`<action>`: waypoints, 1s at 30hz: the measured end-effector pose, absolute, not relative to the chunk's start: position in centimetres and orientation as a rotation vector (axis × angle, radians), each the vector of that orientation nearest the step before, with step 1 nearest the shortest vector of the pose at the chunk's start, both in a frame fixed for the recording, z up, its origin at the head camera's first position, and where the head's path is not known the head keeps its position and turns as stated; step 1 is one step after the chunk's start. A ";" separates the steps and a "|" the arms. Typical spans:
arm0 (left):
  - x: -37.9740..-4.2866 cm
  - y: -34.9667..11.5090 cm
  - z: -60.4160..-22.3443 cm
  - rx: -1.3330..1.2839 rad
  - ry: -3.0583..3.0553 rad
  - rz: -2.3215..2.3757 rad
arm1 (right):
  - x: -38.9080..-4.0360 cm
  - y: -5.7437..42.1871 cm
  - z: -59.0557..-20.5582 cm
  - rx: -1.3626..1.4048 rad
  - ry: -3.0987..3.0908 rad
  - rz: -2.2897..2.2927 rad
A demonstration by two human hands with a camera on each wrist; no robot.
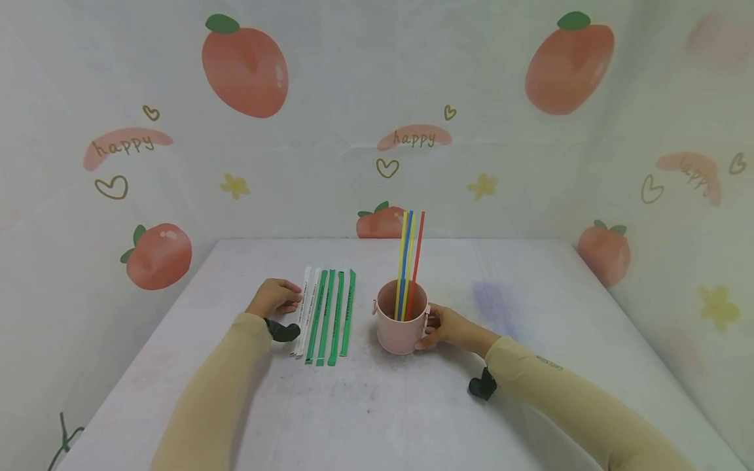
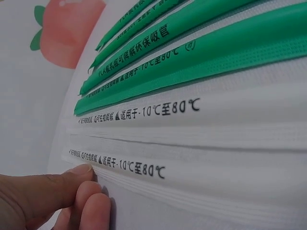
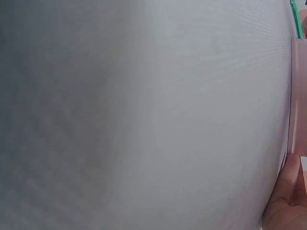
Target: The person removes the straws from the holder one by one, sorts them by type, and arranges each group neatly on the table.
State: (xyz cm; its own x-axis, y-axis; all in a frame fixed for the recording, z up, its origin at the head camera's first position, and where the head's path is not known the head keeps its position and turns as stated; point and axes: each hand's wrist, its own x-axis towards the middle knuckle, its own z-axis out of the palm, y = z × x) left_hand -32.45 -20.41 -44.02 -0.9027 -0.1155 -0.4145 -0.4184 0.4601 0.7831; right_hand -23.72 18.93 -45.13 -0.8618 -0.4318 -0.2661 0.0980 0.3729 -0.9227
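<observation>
In the head view my left hand is at the outer edge of a row of paper-wrapped straws. Its thumb and fingertips pinch the edge of the leftmost white wrapped straw; a second white wrapped straw lies alongside. Several green wrapped straws continue the row rightward, roughly parallel. My right hand grips the right side of a small pink bucket, thumb low on its front and fingers near its side handle. Several bare straws, yellow, blue and red, stand in the bucket and lean slightly.
All of this is on a white-covered table with a faint purple stain to the bucket's right. A white curtain with printed peaches hangs behind. Black wrist mounts are on both forearms.
</observation>
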 end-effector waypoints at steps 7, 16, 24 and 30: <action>-32.5 -20.6 -43.7 -0.422 2.362 1.443 | -23.7 18.9 -45.2 -0.282 2.175 -1.501; -31.9 -19.6 -39.5 -0.186 2.367 1.542 | -23.7 18.9 -45.2 -0.262 2.193 -1.502; -30.7 -15.7 -34.8 0.164 2.324 1.649 | -23.7 18.9 -45.0 -0.220 2.204 -1.486; -29.4 -12.6 -33.0 0.240 2.299 1.721 | -23.7 18.8 -45.1 -0.232 2.184 -1.505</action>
State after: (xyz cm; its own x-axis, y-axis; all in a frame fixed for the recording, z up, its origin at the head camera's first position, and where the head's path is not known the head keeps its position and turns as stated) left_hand -29.44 -12.56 -33.02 -0.9530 0.2835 -0.1069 -0.0227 0.2849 0.9583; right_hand -23.70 18.77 -45.10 -0.8734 -0.3950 -0.2849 0.1256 0.3825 -0.9154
